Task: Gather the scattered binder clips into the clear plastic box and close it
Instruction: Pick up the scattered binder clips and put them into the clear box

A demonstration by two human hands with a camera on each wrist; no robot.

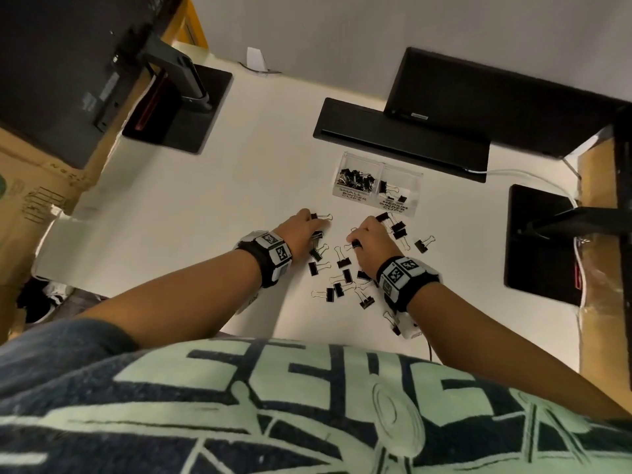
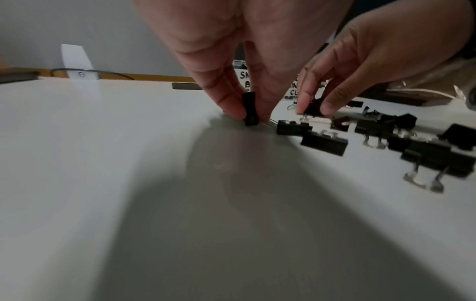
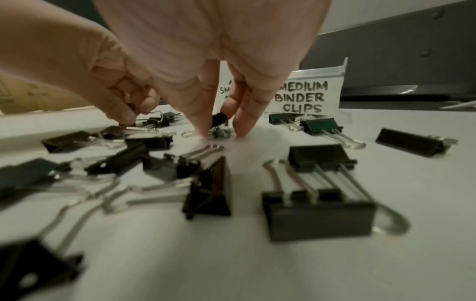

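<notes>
Desk point(image 1: 260, 186); grips point(image 1: 307, 230) on binder clips point(image 2: 250, 109)

A white desk point(image 1: 191, 206) carries a black monitor base point(image 1: 178, 111) at ten o'clock, a long black tray point(image 1: 400, 138) and a dark monitor point(image 1: 496, 97) at one o'clock, another black base point(image 1: 537, 241) at three o'clock, with cardboard boxes point(image 1: 30, 186) at nine o'clock.

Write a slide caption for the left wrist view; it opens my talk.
Left hand pinches a binder clip off the white table.
</notes>
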